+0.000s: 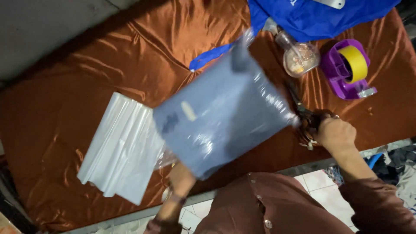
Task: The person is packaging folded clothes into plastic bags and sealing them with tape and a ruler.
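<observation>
A folded grey-blue garment sealed in clear plastic wrap [221, 117] is held tilted above the near table edge, with dark-handled scissors [303, 113] at its right corner.

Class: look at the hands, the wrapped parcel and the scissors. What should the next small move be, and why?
Probably snip the loose plastic at the parcel's right corner. The right hand holds black scissors with the blades at that edge, where the wrap bunches, while the left hand holds the parcel up from below, tilted above the cloth.

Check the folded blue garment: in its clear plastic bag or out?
In: glossy clear plastic film wraps the folded blue garment, held up by the left hand.
</observation>
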